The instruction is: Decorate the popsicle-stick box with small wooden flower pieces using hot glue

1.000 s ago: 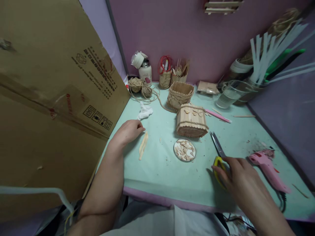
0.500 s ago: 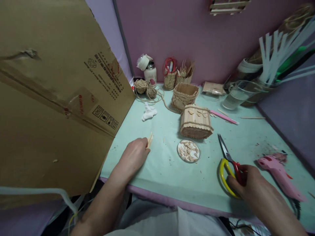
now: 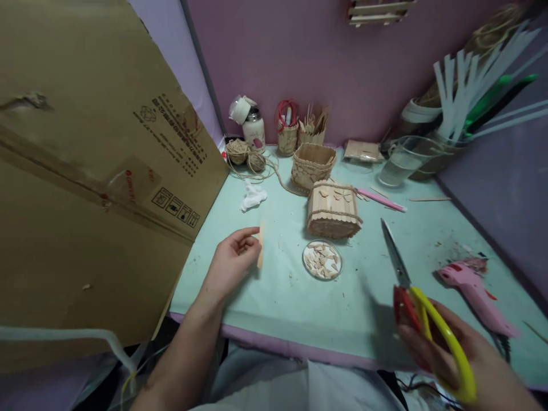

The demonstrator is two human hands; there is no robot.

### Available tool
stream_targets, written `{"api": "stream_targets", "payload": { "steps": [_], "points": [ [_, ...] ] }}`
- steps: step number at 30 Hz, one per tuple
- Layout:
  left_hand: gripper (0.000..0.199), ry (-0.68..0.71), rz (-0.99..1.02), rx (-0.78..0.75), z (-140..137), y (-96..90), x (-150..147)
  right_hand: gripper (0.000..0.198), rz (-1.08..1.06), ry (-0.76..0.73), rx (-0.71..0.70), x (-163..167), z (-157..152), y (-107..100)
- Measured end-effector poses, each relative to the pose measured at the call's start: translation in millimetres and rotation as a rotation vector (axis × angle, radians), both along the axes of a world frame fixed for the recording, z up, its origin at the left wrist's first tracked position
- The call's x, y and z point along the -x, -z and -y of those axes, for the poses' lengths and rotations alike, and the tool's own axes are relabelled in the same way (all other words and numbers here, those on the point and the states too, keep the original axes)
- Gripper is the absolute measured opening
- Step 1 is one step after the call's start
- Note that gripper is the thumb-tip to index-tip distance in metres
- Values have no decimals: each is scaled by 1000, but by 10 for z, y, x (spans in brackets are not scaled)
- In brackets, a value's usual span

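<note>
Pinching a pale wood strip between thumb and forefinger of the left hand, nearly closed, with the other fingers loosely curled towards the palm. Keeping the strip over the left part of the counter, left of a round dish of wood chips, with its long side pointing away from the body. Gripping red-and-yellow scissors by the handles in the right hand, closed around them; cannot tell exactly how each finger sits in the loops. Holding the scissors raised over the right part of the counter, with blades together and tips pointing away, left of a pink glue gun. Visible just beyond the dish: a wooden container tipped on its side, near an upright, open-topped basket. Also visible beyond the left hand: crumpled white tissue.
</note>
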State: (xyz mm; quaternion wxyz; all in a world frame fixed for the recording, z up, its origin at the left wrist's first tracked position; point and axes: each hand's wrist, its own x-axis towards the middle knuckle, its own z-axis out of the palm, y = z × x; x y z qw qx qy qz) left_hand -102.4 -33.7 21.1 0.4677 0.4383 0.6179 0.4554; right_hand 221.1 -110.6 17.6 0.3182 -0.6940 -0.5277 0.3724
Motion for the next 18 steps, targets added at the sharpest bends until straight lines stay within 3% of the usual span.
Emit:
{"api": "stream_targets", "payload": {
  "steps": [4,6,8,12,18],
  "points": [
    [22,-52,487,123,21,50,-206,30,-283,-204,161,336,59,2],
    [25,-96,619,171,68,61,-321,32,-438,-267,143,525,-1,32],
    [26,-110,709,229,127,74,-423,38,-494,-174,53,702,-112,42],
    [24,-62,799,286,238,117,-569,37,-482,-32,-56,969,-349,12],
    [27,10,718,289,373,127,-594,37,-564,23,-86,1118,-472,-15]
  ]
}}
